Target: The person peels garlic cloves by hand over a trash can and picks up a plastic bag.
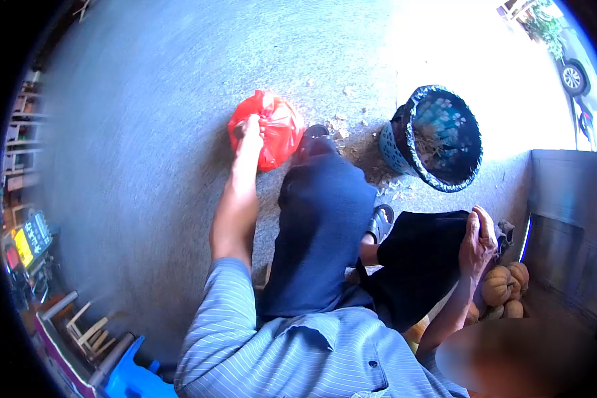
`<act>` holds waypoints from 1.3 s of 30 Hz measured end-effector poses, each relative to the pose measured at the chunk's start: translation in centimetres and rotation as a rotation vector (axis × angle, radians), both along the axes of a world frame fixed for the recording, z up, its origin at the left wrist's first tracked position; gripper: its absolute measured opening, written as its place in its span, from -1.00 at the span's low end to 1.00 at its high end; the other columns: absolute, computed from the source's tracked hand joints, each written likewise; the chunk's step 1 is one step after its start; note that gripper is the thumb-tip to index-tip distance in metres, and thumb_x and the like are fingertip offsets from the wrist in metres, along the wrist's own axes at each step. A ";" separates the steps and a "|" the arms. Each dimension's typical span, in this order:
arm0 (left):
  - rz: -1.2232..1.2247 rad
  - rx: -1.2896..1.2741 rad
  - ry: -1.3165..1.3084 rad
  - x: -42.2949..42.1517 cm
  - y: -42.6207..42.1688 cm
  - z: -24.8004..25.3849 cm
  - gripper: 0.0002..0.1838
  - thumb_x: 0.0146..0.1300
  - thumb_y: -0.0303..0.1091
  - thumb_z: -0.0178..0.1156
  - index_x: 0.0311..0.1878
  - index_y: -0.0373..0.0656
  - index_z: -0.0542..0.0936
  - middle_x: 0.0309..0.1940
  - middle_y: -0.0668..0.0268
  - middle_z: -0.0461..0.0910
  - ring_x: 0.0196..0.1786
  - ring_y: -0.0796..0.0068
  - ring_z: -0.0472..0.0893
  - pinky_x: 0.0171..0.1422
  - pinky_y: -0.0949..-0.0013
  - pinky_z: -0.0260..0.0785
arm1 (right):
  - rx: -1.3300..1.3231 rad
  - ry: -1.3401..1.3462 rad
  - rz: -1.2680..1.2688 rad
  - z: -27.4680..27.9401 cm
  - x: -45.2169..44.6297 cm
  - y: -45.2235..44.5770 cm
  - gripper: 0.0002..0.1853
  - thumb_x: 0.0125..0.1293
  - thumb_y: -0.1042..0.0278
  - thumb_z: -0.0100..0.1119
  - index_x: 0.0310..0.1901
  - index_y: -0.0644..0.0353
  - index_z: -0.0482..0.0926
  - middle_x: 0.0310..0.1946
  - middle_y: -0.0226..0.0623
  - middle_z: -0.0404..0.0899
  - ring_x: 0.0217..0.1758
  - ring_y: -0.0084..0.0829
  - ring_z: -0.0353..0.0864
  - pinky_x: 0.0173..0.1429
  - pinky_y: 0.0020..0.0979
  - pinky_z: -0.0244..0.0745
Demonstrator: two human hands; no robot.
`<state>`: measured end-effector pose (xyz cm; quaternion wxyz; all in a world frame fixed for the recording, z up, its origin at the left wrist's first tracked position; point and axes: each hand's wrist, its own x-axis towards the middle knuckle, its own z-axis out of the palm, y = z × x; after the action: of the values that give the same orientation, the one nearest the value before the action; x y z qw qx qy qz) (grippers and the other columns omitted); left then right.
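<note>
My left hand (252, 130) is closed on the gathered top of a red plastic bag (282, 132), which rests on the concrete floor left of my foot. What the bag contains is hidden. My right hand (479, 244) is at the right, by the knee of my dark trousers (424, 242), with its fingers together and bent. Whether anything is inside its fingers cannot be made out. Beyond my knees stands a basket (390, 147) lined with a black bag, with dry scraps inside.
Pale scraps (338, 126) lie on the floor between the bag and the basket. Several pumpkins (501, 286) sit at the lower right beside a grey panel (567, 199). At the lower left are a wooden stool (89, 328) and a blue plastic item (136, 375).
</note>
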<state>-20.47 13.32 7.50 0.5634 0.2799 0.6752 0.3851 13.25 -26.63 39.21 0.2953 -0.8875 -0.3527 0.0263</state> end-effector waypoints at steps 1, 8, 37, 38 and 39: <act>0.024 0.012 -0.142 -0.1 0.6 -0.4 -0.68 0.11 -0.19 0.25 -0.21 -0.28 0.59 -0.35 0.15 0.65 -0.26 0.29 0.63 -0.04 0.30 0.47 | -0.030 -0.018 -0.010 0.3 -0.1 0.2 -0.74 0.36 0.36 0.11 -0.05 0.36 0.61 -0.04 -0.06 0.64 0.08 -0.22 0.61 0.25 -0.32 0.40; -0.101 0.063 -0.702 -1.7 -3.1 12.0 -0.88 0.18 -0.39 0.05 -0.27 -0.19 0.53 -0.39 0.26 0.59 -0.35 0.36 0.50 -0.14 0.32 0.40 | 0.081 -0.014 0.005 1.5 -1.2 0.2 -0.75 0.33 0.37 0.12 -0.09 0.37 0.62 -0.06 -0.02 0.64 0.06 -0.18 0.63 0.22 -0.30 0.44; -0.430 0.357 0.091 -1.3 -8.9 33.6 -0.82 0.28 -0.34 0.13 -0.46 -0.08 0.47 -0.70 0.58 0.21 -0.67 0.72 0.21 -0.48 0.49 0.23 | 0.205 1.206 -0.358 -14.4 10.4 0.9 -0.43 0.22 -0.17 0.27 -0.08 0.28 0.57 -0.35 -0.30 0.60 -0.35 -0.50 0.52 -0.22 -0.44 0.43; -0.427 0.318 0.087 -1.0 -8.7 33.0 -0.82 0.28 -0.34 0.14 -0.46 -0.08 0.47 -0.69 0.59 0.19 -0.65 0.73 0.19 -0.47 0.49 0.23 | 0.128 1.231 -0.291 -14.2 10.3 1.8 -0.46 0.24 -0.15 0.28 -0.10 0.27 0.55 -0.46 -0.35 0.58 -0.47 -0.54 0.50 -0.33 -0.48 0.43; -0.456 0.316 0.079 -0.8 -8.5 32.2 -0.83 0.28 -0.35 0.14 -0.45 -0.07 0.46 -0.68 0.60 0.18 -0.64 0.74 0.17 -0.46 0.50 0.20 | 0.126 1.258 -0.303 -17.8 11.7 2.5 -0.54 0.25 -0.07 0.28 -0.19 0.27 0.57 -0.54 -0.36 0.56 -0.45 -0.53 0.57 -0.30 -0.45 0.50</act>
<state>-21.31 4.85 39.73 0.5582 0.5238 0.5477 0.3378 24.99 -24.17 21.45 0.4974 -0.7235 0.0157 0.4783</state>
